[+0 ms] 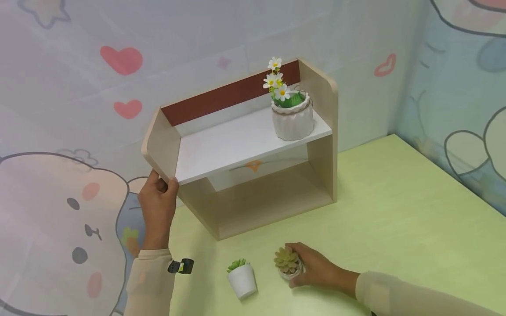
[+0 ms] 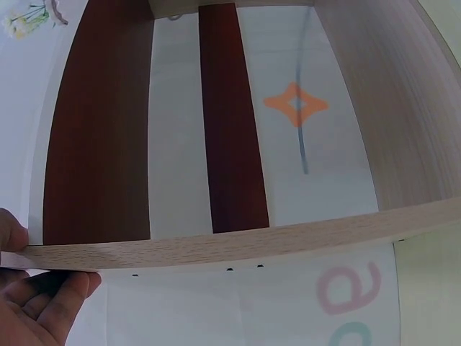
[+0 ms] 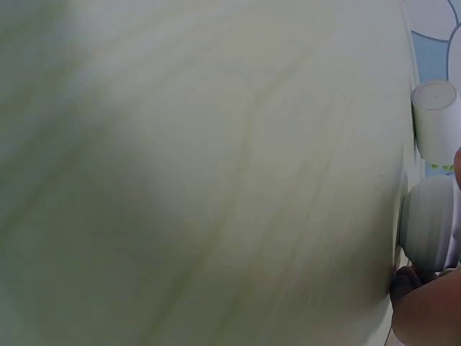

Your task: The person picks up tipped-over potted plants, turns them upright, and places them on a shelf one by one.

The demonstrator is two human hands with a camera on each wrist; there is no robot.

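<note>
My left hand grips the left side panel of a small two-tier wooden shelf, thumb on one face and fingers on the other, as the left wrist view also shows. On the table my right hand holds a small potted succulent with rosette leaves, its fingers and thumb around the round white pot. Just left of it stands another small plant in a plain white pot. A white ribbed pot with daisies sits at the right end of the shelf's upper board.
The shelf stands on a pale green table, near a wall covering printed with hearts and cartoon animals. A second printed wall covering rises along the table's right edge. A dark strap circles the left wrist.
</note>
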